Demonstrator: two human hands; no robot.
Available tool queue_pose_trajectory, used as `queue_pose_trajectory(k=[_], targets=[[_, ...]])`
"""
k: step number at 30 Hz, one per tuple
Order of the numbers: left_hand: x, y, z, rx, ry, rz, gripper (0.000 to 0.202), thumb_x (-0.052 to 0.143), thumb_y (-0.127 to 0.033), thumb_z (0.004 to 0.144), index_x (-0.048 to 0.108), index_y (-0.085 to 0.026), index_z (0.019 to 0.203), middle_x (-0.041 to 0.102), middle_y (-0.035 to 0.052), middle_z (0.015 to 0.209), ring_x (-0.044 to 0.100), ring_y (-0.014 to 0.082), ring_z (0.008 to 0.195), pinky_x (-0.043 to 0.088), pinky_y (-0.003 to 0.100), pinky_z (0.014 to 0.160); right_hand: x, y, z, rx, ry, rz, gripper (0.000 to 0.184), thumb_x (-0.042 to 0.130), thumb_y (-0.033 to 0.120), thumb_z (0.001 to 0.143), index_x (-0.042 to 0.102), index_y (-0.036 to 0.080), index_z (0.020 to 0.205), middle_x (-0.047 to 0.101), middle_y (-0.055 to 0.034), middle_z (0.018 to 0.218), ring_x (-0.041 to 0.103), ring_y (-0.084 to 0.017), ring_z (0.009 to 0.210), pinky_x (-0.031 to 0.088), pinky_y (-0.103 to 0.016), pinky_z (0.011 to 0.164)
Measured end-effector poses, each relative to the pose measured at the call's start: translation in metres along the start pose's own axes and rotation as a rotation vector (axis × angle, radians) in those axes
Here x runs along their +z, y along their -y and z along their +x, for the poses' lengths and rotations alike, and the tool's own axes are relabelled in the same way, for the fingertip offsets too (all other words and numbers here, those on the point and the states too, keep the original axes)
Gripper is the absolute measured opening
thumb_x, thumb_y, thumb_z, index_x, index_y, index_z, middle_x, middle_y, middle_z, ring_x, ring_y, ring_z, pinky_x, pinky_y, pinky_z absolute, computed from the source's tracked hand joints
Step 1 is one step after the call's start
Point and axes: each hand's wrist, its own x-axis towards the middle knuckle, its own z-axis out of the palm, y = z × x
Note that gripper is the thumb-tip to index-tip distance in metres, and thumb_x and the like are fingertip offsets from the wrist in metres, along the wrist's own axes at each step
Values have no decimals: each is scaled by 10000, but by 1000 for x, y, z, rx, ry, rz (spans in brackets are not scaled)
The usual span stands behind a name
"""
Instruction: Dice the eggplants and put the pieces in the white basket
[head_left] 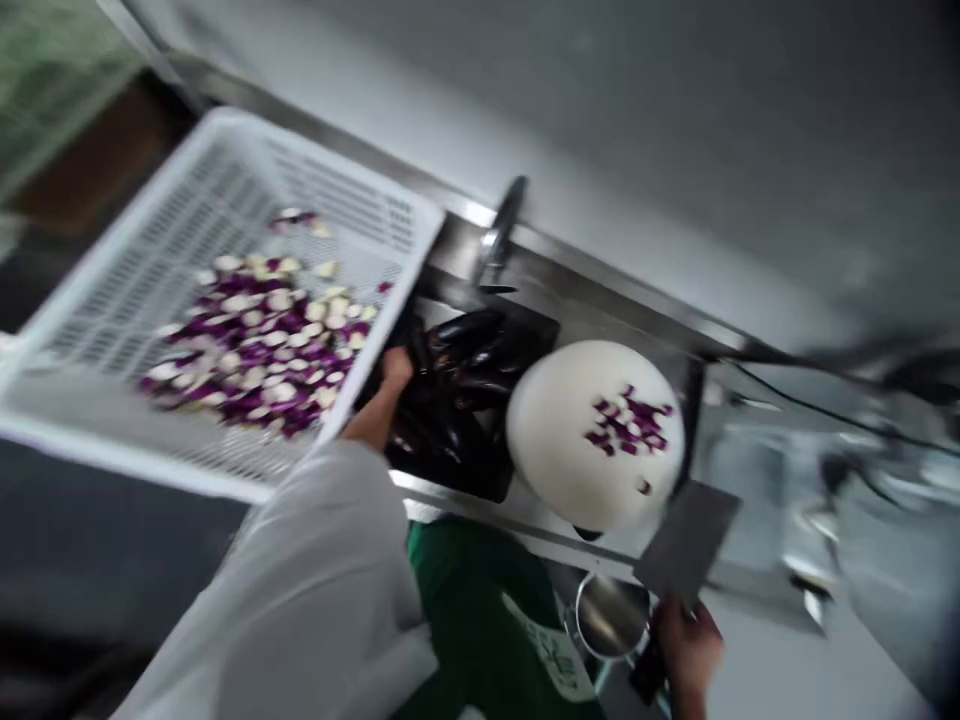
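Observation:
The picture is tilted and smeared by motion. My left hand (pixel 391 378) reaches past the corner of a white slotted crate (pixel 112 300) toward whole dark eggplants (pixel 465 385) lying in a black tray (pixel 480 480); its fingers are hidden. The crate holds many purple-and-white eggplant slices (pixel 259 350). My right hand (pixel 686 645) is closed round the handle of a cleaver (pixel 686 540), whose blade points up beside a round white cutting board (pixel 562 450). A small heap of cut eggplant pieces (pixel 630 420) lies on that board.
Everything rests on a steel counter (pixel 592 290) against a grey wall. A faucet (pixel 501 235) rises behind the tray. A steel bowl (pixel 609 618) sits below the counter's edge near my green apron (pixel 480 620). Blurred metal items and a cable lie at right.

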Motion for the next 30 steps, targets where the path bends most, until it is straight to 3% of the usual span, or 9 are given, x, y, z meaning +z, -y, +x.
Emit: queue_pose_trajectory(k=[2,3,6,11,15,20,25,28,30], targets=[[11,-8,-14,40,-65,-14,366,444,-151,965,667,-30,1229,718,158,1040,663,284,1036,510,482,1001,-2,5,-3,55,-45,35,392,454,571,866,604,249,700,655,-112,576,644,-271,580,431,-325,533],[18,-13,-23,69,-204,-90,359,472,-164,940,695,-43,1193,719,159,1017,676,286,990,521,473,984,-2,7,-2,71,-61,26,369,463,529,874,634,229,742,673,-119,610,650,-270,602,429,-323,551],[43,-44,-61,401,-394,-368,336,521,-271,963,724,-134,1194,724,125,1051,687,255,980,539,415,973,-5,11,6,69,-47,-78,341,460,409,935,696,166,894,731,-154,756,680,-260,681,423,-312,610],[98,-150,-119,808,-165,-494,301,504,-253,1000,743,-212,1179,732,92,1108,663,226,1037,542,391,973,1,30,33,-2,25,-264,325,429,283,1031,691,101,1092,754,-202,914,732,-265,833,439,-301,711],[151,-227,-112,818,-51,-374,315,532,-158,934,759,-187,1150,725,102,975,624,265,1041,510,461,1008,14,57,48,-48,59,-253,326,398,253,1049,656,95,1172,755,-200,925,744,-272,860,463,-311,744],[201,-287,-102,845,54,-224,461,657,-302,891,683,-172,1333,527,176,1472,471,336,1397,355,507,1199,30,62,48,-156,71,-158,295,420,285,1043,658,124,1112,748,-181,888,734,-260,827,462,-308,735],[224,-311,-120,977,173,-33,632,631,-507,933,547,-247,1503,339,138,1654,287,409,1512,186,636,1237,32,8,66,-108,121,405,315,539,508,961,582,207,878,647,-51,619,626,-191,555,439,-276,554],[223,-299,-137,1089,231,21,648,624,-577,930,550,-278,1501,277,126,1682,283,396,1514,163,642,1243,40,-28,84,33,281,848,561,669,776,735,471,255,800,526,49,485,500,-154,394,400,-271,418],[221,-287,-154,1138,239,33,717,666,-624,893,547,-276,1508,234,133,1693,250,404,1524,173,621,1249,51,-41,92,90,343,1001,661,740,817,600,431,262,782,516,71,478,481,-138,376,403,-269,394]])
